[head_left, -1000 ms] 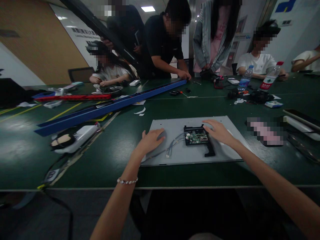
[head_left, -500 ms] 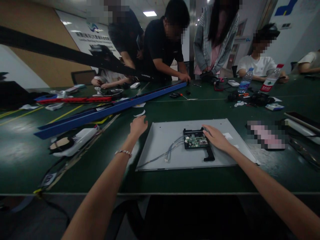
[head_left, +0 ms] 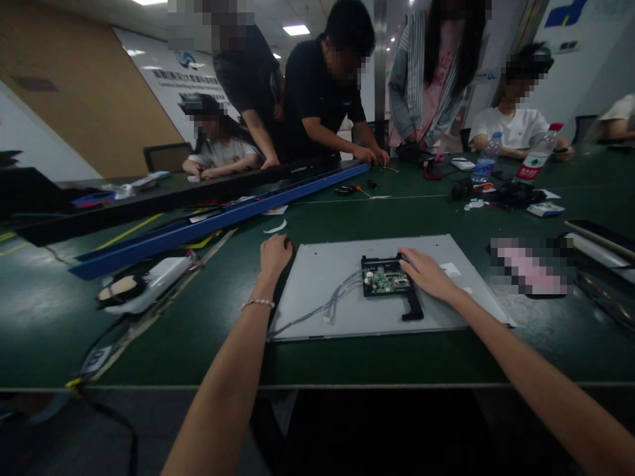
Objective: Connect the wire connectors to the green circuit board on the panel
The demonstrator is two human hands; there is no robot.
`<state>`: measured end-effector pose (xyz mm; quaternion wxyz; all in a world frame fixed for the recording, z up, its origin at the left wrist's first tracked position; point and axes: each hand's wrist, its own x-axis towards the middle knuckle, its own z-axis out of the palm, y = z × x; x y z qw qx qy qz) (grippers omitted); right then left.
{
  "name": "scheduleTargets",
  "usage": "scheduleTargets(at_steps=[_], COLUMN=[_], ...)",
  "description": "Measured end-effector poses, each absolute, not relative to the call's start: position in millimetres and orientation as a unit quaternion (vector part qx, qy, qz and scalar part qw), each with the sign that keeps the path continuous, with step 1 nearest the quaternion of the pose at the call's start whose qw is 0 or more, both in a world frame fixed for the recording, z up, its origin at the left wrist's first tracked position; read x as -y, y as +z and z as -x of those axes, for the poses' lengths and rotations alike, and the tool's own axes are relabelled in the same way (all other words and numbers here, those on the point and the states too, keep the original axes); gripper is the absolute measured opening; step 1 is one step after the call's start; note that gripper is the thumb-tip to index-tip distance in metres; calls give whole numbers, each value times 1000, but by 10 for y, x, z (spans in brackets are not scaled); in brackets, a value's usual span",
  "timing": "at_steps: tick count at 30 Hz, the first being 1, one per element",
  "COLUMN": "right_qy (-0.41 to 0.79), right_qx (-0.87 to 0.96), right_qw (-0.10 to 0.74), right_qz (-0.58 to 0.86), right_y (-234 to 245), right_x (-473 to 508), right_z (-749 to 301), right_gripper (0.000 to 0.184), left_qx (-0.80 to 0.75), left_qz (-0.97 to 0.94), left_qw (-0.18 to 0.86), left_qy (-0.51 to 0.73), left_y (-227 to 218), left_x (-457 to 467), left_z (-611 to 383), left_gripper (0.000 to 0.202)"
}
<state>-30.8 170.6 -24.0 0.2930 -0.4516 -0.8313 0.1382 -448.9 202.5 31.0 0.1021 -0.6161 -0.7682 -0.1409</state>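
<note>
A flat light-grey metal panel [head_left: 297, 291] lies on the green table in front of me. On it sits a black plastic bracket [head_left: 413, 307] around a green circuit board [head_left: 384, 281], with grey cables [head_left: 342, 289] trailing left across the panel. My right hand [head_left: 421, 271] grips the bracket's right edge, thumb against its side and fingers at its far corner. Just beyond the panel's upper left corner is my left hand [head_left: 275, 254], low over the table with its fingers curled in. Its fingertips are hidden, and I cannot make out anything in them.
A blue channel [head_left: 223, 218] and a long black bar [head_left: 173, 198] stretch across the left and back, where people stand handling them. A white device [head_left: 163, 274] lies left, a white curved scrap [head_left: 276, 227] beyond my left hand, a pink-topped phone-like item [head_left: 530, 268] right, and bottles [head_left: 486, 158] behind.
The long black bar has come down at the left, now covering the red strip. My left hand has moved slightly down and curled inward. The bracket and my right hand have barely shifted left.
</note>
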Motion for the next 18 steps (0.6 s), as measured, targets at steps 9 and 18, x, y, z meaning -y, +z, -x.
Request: scheduleTargets(at_steps=[9, 18], right_qy=[165, 163], right_qx=[822, 807], right_qw=[315, 391], right_qz=[445, 411], right_y=[-216, 22], right_x=[-1715, -1559], right_z=[311, 427], right_gripper=[49, 44], left_qx=[603, 363], left_qz=[714, 882], left_qw=[175, 165], left_qy=[-309, -252], left_y=[832, 566], left_x=[-1799, -1498], left_z=[3718, 2802], left_gripper=[32, 45])
